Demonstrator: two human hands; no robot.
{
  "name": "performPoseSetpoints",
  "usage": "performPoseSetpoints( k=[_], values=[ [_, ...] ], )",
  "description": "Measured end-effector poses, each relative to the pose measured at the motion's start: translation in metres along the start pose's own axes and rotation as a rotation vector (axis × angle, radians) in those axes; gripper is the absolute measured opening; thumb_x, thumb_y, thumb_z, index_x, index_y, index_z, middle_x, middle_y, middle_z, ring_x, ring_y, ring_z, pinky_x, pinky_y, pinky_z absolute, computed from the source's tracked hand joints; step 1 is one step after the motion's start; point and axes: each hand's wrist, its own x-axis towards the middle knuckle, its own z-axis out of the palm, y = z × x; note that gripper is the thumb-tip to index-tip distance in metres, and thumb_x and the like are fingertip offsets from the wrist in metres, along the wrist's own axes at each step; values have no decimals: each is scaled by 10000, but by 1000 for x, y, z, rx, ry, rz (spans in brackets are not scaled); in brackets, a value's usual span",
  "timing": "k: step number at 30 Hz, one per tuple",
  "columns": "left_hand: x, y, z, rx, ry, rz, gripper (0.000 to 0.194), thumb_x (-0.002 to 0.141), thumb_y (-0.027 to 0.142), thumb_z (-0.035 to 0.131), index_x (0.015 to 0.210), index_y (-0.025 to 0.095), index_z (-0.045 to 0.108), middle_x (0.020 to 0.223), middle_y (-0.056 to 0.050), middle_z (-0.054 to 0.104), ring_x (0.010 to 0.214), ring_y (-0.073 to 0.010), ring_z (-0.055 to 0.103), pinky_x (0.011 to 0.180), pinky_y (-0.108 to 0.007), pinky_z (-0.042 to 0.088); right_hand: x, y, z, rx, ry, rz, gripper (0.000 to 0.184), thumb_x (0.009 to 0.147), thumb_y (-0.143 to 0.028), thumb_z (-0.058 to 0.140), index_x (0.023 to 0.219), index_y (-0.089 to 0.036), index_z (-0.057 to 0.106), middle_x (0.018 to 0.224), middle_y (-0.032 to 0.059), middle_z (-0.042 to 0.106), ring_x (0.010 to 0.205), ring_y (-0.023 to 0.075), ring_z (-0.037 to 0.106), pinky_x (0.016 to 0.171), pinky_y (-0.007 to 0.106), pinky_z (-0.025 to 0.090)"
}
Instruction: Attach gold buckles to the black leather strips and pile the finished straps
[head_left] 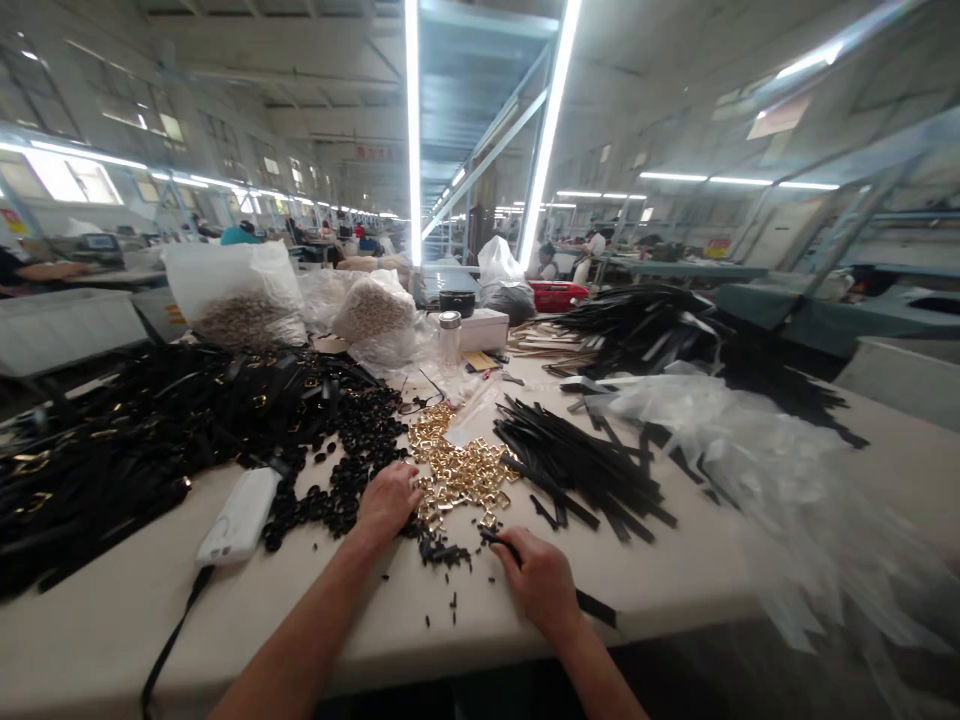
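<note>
My right hand (541, 575) is closed around a black strap (596, 606). One end of the strap shows past the thumb and finger, and its tail runs out to the right beneath the wrist. At the left edge of a pile of gold buckles (461, 468), my left hand (388, 498) rests with curled fingers. Whatever its fingertips pinch is too small to make out. Just left of that hand lies a heap of black loops (352, 460). Small black bits (444, 552) are scattered on the table between the two hands.
Loose black straps (577, 455) lie right of the buckles, beside clear plastic sheeting (712, 420). Finished-looking buckled straps (165, 420) cover the left side. A white power bank (240, 515) with a cable lies near the front. Plastic bags (236, 295) and a jar (450, 340) stand behind.
</note>
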Motion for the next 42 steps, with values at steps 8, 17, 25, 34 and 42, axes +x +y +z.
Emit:
performPoseSetpoints(
  k=[8, 17, 25, 34, 42],
  values=[
    [7, -3, 5, -139, 22, -17, 156, 809, 234, 577, 720, 185, 696, 858, -76, 673, 879, -220, 598, 873, -321, 404, 2, -5, -2, 10, 4, 42, 110, 907, -280, 583, 853, -213, 651, 807, 8, 703, 736, 170, 656, 649, 250, 373],
    [6, -1, 11, -662, -59, -134, 590, 740, 653, 535, 907, 112, 700, 822, -102, 719, 662, -186, 654, 643, -299, 525, 0, -9, -5, 159, 52, 105, 103, 897, -275, 606, 844, -204, 659, 821, 17, 704, 761, 169, 643, 673, 243, 374],
    [-8, 29, 12, -1080, -151, -150, 404, 621, 500, 795, 805, 145, 734, 791, -67, 735, 641, -140, 641, 587, -222, 507, 10, -46, 1, 394, 76, 124, 95, 861, -300, 650, 825, -214, 669, 752, -13, 681, 699, 133, 614, 656, 220, 389],
    [-20, 40, 0, -1039, -127, -14, 263, 698, 405, 753, 805, 165, 738, 688, -28, 723, 575, -131, 628, 543, -216, 511, 24, -54, -5, 315, 196, 107, 108, 890, -298, 600, 889, -214, 667, 827, 17, 700, 779, 160, 638, 708, 244, 403],
    [-22, 37, 5, -1017, -159, 78, 196, 748, 324, 729, 862, 166, 716, 699, -22, 721, 626, -150, 671, 578, -220, 540, 25, -62, -8, 751, 112, 313, 133, 848, -309, 620, 802, -193, 667, 669, -9, 641, 581, 109, 559, 571, 226, 405]
  ],
)
